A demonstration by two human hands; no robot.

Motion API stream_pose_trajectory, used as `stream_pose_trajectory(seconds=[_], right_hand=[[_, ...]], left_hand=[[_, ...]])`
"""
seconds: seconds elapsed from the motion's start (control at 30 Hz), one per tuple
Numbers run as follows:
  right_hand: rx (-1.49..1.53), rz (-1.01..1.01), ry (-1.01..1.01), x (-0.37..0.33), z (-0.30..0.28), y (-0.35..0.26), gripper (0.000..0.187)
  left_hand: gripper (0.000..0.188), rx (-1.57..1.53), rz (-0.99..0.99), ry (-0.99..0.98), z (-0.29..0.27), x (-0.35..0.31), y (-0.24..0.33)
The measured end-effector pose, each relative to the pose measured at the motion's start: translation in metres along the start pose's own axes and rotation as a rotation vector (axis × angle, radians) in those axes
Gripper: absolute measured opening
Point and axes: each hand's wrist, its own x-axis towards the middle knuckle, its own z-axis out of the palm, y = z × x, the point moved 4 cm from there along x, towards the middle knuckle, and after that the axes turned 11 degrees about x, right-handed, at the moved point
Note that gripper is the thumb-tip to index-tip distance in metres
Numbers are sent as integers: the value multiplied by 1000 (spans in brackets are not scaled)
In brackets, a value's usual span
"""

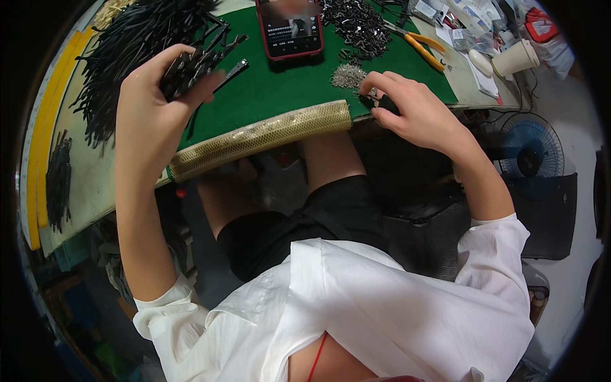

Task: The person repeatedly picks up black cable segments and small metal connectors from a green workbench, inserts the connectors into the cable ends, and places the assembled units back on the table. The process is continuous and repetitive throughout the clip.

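Left hand [153,95], raised over the left part of the green mat [254,92]: the fingers are closed around a loose bundle of narrow black strips with shiny metal ends [188,71], whose tips project rightward beyond the thumb. Right hand [410,108], at the mat's near edge: the thumb and forefinger are curled nearly together about a small black piece with a shiny part [386,104], its exact form largely hidden by the fingers. Just beyond this hand lies a low pile of tiny silver metal bits [347,76]; farther back is a heap of small glossy black parts [356,28], with orange-handled pliers [425,52] to its right. A red-cased smartphone [289,32] lies left of that heap. A large heap of long black strips [130,63] occupies the table's left side, and a gold mesh-covered roll [261,137] runs along the near edge.
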Motion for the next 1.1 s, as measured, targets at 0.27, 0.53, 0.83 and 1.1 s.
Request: stream_pose_trajectory(seconds=[0.27, 0.53, 0.83, 1.1], right_hand=[[-5, -2, -19, 5, 1, -1, 28], [0, -20, -40, 5, 0, -5, 29], [-17, 0, -48, 9, 2, -10, 29], [-128, -58, -88, 20, 5, -29, 34]], left_hand=[[19, -300, -36, 100, -2, -29, 7], [31, -469, -76, 96, 11, -43, 2], [29, -471, -32, 103, 16, -43, 3], [30, -498, -39, 120, 17, -47, 12]])
